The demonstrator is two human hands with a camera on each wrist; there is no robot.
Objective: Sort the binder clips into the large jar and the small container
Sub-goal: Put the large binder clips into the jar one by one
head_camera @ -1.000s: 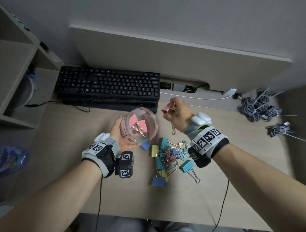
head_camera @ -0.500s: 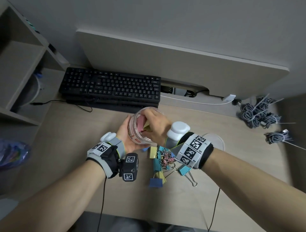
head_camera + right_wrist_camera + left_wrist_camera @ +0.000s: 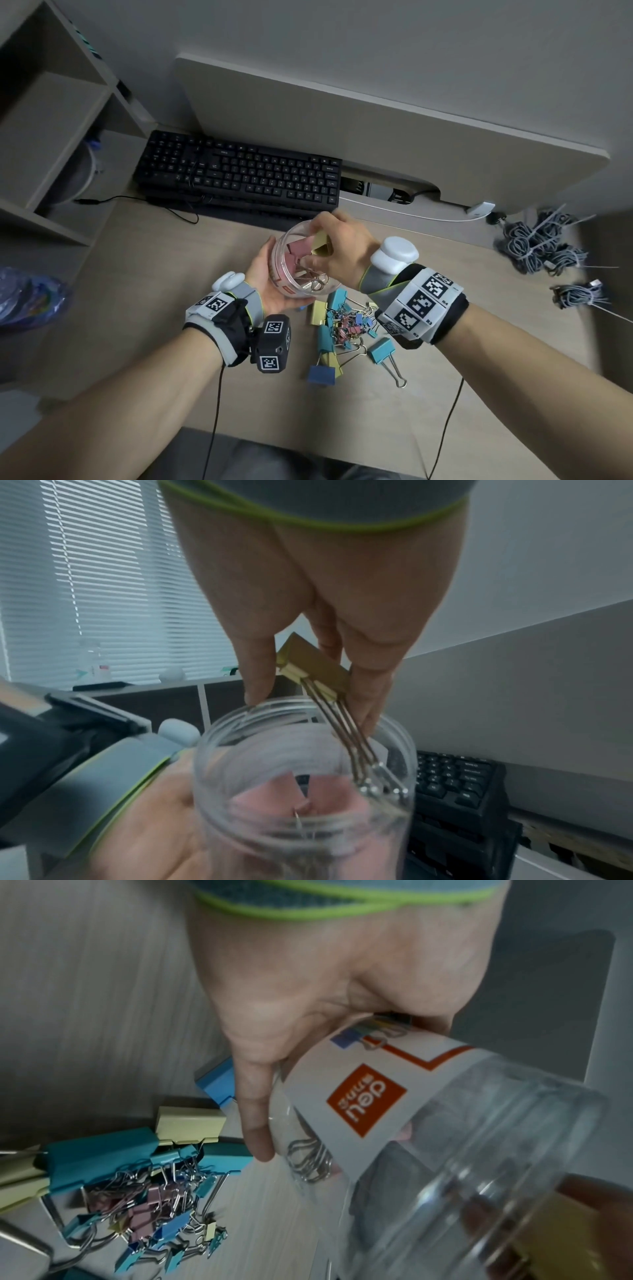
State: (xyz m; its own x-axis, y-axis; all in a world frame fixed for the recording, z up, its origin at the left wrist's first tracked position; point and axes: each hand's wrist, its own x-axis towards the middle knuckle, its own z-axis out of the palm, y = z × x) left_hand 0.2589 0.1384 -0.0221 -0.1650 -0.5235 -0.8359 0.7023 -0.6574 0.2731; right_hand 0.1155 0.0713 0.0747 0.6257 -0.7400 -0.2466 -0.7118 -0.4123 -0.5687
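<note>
My left hand [image 3: 263,272] grips a clear plastic jar [image 3: 291,274] tilted above the desk; its white and orange label [image 3: 366,1102] faces the left wrist view. Pink binder clips [image 3: 295,251] lie inside it. At the jar's mouth [image 3: 301,739] my right hand [image 3: 337,243] pinches a yellow binder clip [image 3: 315,669] between thumb and fingers. The clip's wire handles [image 3: 356,753] point down into the opening. A pile of teal, yellow, blue and small pink binder clips [image 3: 342,322] lies on the desk under my right wrist. No small container shows.
A black keyboard [image 3: 239,178] lies just behind the jar, under a raised desk panel [image 3: 376,120]. Bundled grey cables [image 3: 541,240] sit at the far right. Shelves [image 3: 51,137] stand at the left, with a blue bag [image 3: 27,301] below them.
My right hand moved left from beside the jar to its mouth. The pink clip it carried is gone from its fingers; the yellow clip remains. The jar stayed in my left hand.
</note>
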